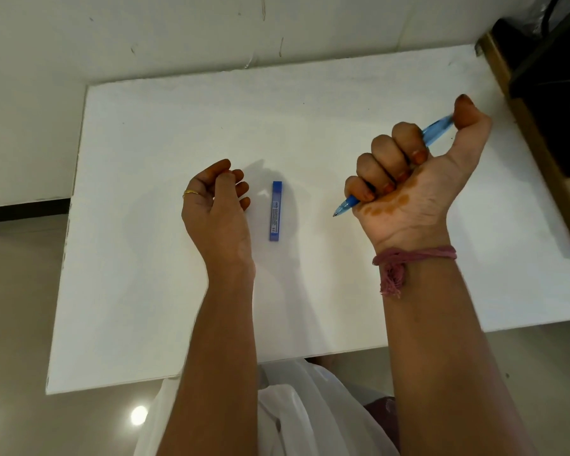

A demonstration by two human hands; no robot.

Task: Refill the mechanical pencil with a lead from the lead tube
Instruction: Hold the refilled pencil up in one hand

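My right hand point(408, 179) is raised over the white table point(145, 258), fist-gripping a blue mechanical pencil point(346, 205). The pencil's tip points down-left, and my thumb lies over its top end at the upper right. A blue lead tube point(276, 210) lies flat on the table between my hands, pointing away from me. My left hand point(216, 205) is just left of the tube, fingers curled with thumb and fingertips together. I cannot tell whether it holds something small. It wears a gold ring.
The table's far edge meets a white wall. A dark cabinet with a wooden frame point(547, 126) stands at the table's right edge. White cloth point(297, 406) covers my lap below the table's near edge.
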